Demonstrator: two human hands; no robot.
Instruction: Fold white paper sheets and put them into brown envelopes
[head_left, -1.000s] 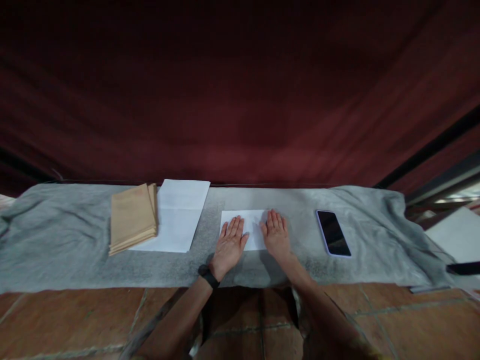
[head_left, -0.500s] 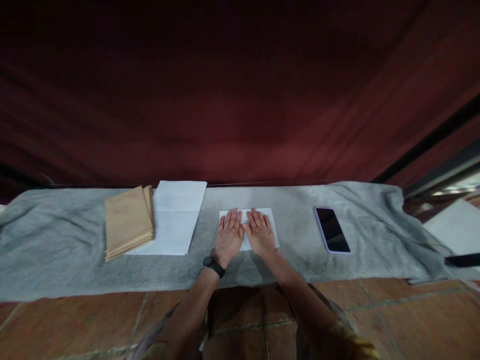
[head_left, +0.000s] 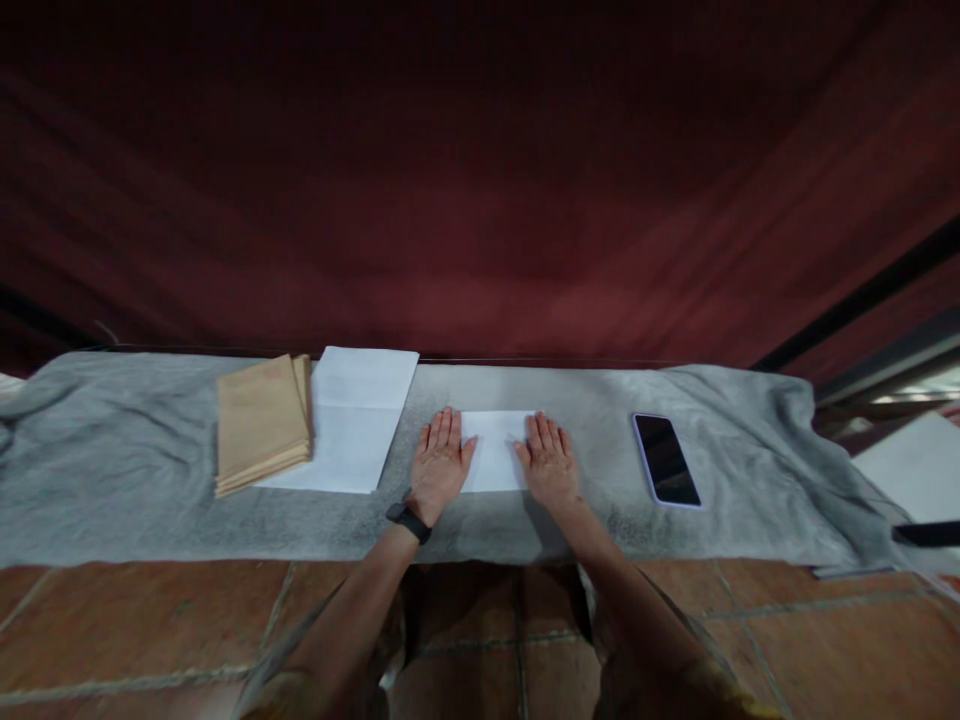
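A folded white sheet of paper (head_left: 493, 452) lies flat on the grey cloth in front of me. My left hand (head_left: 438, 465), with a dark watch at the wrist, rests palm down over its left edge. Over the right edge lies my right hand (head_left: 551, 462), also palm down. Both hands have their fingers stretched out and grip nothing. The middle of the sheet shows between them, while its two side edges are covered.
Larger white sheets (head_left: 360, 420) lie to the left, partly under several brown envelopes (head_left: 262, 420). A phone (head_left: 667, 460) in a lilac case lies to the right. The grey cloth (head_left: 600, 430) covers a narrow surface before a dark red curtain (head_left: 480, 250).
My hands came together at the middle of the folded sheet, then slid apart to its left and right edges. The envelopes, larger sheets and phone have stayed in place.
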